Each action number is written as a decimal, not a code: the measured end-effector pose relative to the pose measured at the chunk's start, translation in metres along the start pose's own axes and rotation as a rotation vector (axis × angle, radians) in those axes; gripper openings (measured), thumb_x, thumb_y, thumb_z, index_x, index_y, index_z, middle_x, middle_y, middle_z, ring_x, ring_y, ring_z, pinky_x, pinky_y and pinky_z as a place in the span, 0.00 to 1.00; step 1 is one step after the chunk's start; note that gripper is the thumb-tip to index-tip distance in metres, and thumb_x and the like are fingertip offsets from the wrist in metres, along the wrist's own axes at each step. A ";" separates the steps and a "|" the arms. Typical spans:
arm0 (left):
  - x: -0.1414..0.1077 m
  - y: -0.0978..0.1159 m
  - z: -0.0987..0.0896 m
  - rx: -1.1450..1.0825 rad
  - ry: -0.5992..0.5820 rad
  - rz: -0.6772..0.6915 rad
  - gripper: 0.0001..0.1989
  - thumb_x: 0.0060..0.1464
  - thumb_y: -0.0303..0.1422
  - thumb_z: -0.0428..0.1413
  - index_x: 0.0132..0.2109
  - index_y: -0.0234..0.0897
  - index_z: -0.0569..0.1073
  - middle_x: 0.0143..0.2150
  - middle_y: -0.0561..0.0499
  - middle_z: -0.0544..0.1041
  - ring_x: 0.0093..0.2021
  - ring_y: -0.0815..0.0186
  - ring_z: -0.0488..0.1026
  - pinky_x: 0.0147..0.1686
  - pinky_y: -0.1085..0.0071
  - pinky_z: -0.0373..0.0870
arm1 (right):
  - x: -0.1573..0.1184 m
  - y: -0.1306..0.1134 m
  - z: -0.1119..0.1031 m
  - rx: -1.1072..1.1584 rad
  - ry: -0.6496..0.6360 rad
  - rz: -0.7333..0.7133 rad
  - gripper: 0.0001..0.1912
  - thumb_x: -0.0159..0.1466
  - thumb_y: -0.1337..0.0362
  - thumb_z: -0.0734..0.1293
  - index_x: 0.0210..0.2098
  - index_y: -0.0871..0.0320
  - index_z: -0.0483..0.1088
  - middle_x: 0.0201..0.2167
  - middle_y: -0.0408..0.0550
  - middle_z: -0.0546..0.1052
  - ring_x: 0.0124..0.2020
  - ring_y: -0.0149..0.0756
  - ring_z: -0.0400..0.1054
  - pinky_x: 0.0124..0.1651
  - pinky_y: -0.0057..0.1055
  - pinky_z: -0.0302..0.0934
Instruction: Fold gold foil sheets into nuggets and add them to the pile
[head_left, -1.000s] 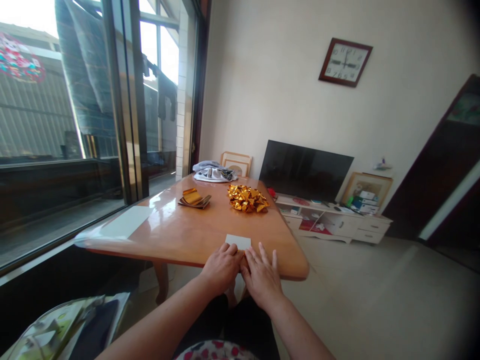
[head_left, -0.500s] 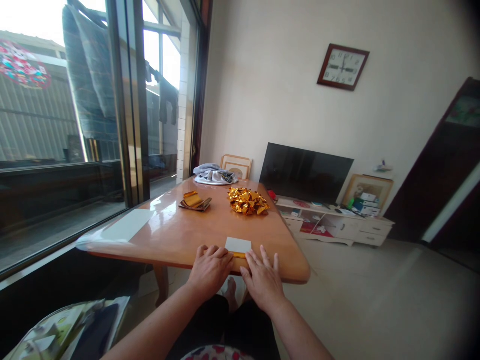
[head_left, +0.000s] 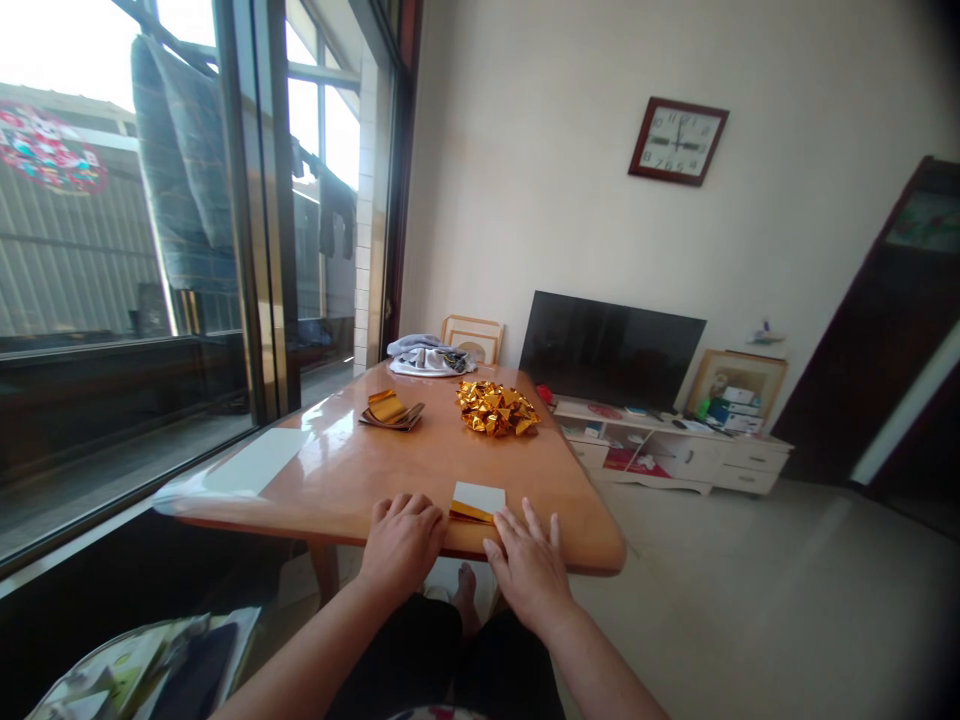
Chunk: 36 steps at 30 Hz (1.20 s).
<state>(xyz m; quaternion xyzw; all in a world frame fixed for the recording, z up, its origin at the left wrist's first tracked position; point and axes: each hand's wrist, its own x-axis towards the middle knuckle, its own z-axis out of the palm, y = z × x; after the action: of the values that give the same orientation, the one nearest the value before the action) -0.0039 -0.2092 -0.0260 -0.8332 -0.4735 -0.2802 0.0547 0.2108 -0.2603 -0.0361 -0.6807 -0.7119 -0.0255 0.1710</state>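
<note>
A small sheet (head_left: 480, 496), white on top with a gold folded strip along its near side, lies at the table's front edge. My right hand (head_left: 531, 560) rests with spread fingers on the sheet's right end. Just left of the sheet is my left hand (head_left: 403, 545), its fingers bent and close together on the table edge; whatever may be under them is hidden. Farther back sit a pile of shiny gold folded pieces (head_left: 498, 408) and a stack of gold and brown sheets (head_left: 391, 411).
The wooden table (head_left: 375, 470) bears a pale sheet (head_left: 259, 460) at the left and folded cloth (head_left: 429, 356) at the far end. Beyond are a television (head_left: 611, 348) and a low white cabinet (head_left: 694, 455). A window runs along the left.
My left hand has moved left, off the sheet, and the gold fold now stands slightly raised at its left end. My right hand stays nearly in place.
</note>
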 end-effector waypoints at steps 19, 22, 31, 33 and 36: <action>0.021 0.015 0.024 -0.138 -0.023 -0.018 0.13 0.60 0.28 0.51 0.49 0.45 0.74 0.48 0.47 0.73 0.47 0.58 0.70 0.47 0.64 0.60 | 0.007 0.011 0.008 0.080 0.031 -0.009 0.24 0.71 0.53 0.59 0.64 0.47 0.67 0.65 0.47 0.69 0.71 0.55 0.50 0.69 0.64 0.35; 0.023 0.014 0.028 -0.154 -0.018 -0.021 0.14 0.59 0.27 0.51 0.49 0.44 0.74 0.48 0.47 0.72 0.48 0.58 0.70 0.48 0.64 0.61 | 0.009 0.012 0.008 0.103 0.065 -0.007 0.23 0.70 0.55 0.60 0.63 0.48 0.68 0.63 0.47 0.72 0.69 0.53 0.54 0.69 0.60 0.36; 0.039 0.011 0.018 -0.103 -0.086 0.030 0.10 0.64 0.32 0.50 0.43 0.44 0.76 0.48 0.47 0.74 0.48 0.56 0.69 0.48 0.60 0.60 | 0.021 0.013 -0.004 0.176 0.101 0.028 0.15 0.68 0.59 0.65 0.52 0.48 0.76 0.53 0.48 0.79 0.59 0.47 0.65 0.66 0.51 0.42; 0.044 0.011 0.016 -0.127 -0.081 0.043 0.11 0.65 0.32 0.49 0.40 0.43 0.76 0.46 0.45 0.75 0.46 0.56 0.69 0.46 0.59 0.59 | 0.022 0.014 -0.005 0.184 0.103 0.030 0.15 0.66 0.59 0.66 0.51 0.48 0.76 0.52 0.48 0.80 0.58 0.47 0.66 0.66 0.50 0.43; 0.050 0.011 0.015 -0.182 -0.049 0.048 0.10 0.64 0.31 0.49 0.39 0.41 0.75 0.44 0.45 0.75 0.45 0.56 0.69 0.46 0.59 0.60 | 0.025 0.017 -0.005 0.212 0.141 0.037 0.17 0.64 0.61 0.68 0.52 0.47 0.76 0.52 0.48 0.79 0.56 0.47 0.68 0.65 0.48 0.46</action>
<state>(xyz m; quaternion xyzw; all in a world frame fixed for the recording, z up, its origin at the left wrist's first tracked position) 0.0317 -0.1718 -0.0106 -0.8525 -0.4271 -0.3002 -0.0260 0.2279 -0.2362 -0.0277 -0.6684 -0.6840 0.0053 0.2921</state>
